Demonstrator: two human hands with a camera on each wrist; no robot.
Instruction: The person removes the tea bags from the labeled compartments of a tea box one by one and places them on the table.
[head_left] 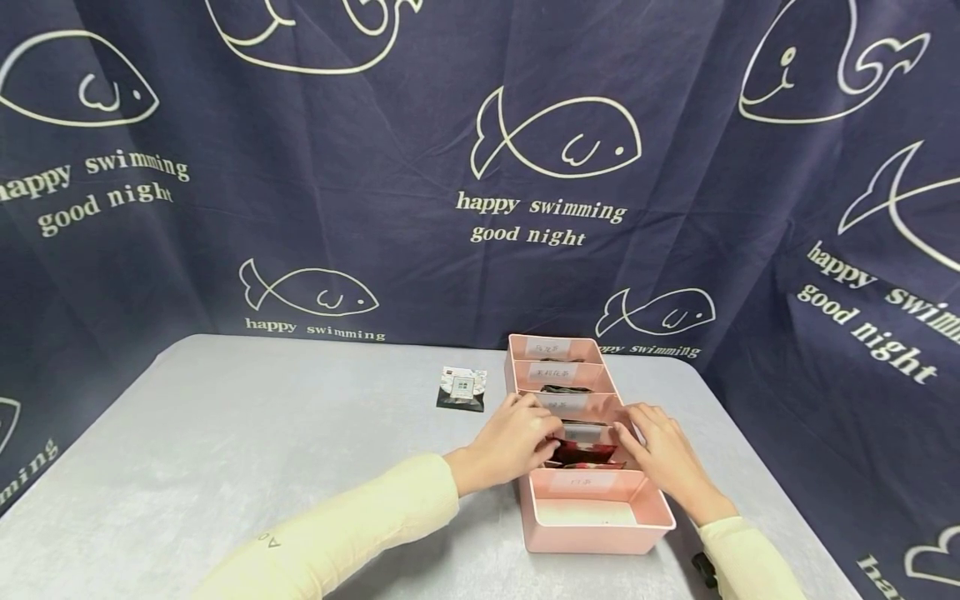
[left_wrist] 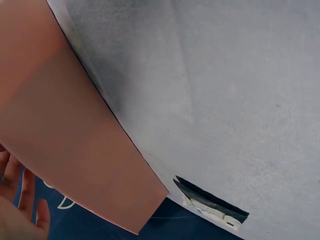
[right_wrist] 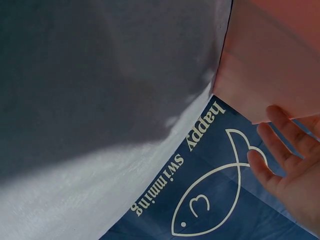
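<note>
A long pink divided box (head_left: 592,540) has paper labels on its compartment walls. Dark red sachets (head_left: 588,452) stand in the compartment behind the front one. My left hand (head_left: 513,437) reaches over the box's left rim, thumb and forefinger pinching the left edge of a dark red sachet; its other fingers (left_wrist: 27,195) are loosely bent in the left wrist view. At the right rim, my right hand (head_left: 663,446) rests with relaxed fingers, thumb reaching inward. The right wrist view shows its fingers (right_wrist: 285,132) spread beside the box wall.
A black-and-white patterned sachet (head_left: 461,389) lies on the grey table (head_left: 300,417), left of the box. Darker sachets (head_left: 566,389) sit in the rear compartments. Behind the table hangs a navy curtain (head_left: 420,208) with fish drawings. A small black object (head_left: 703,570) is by the right sleeve.
</note>
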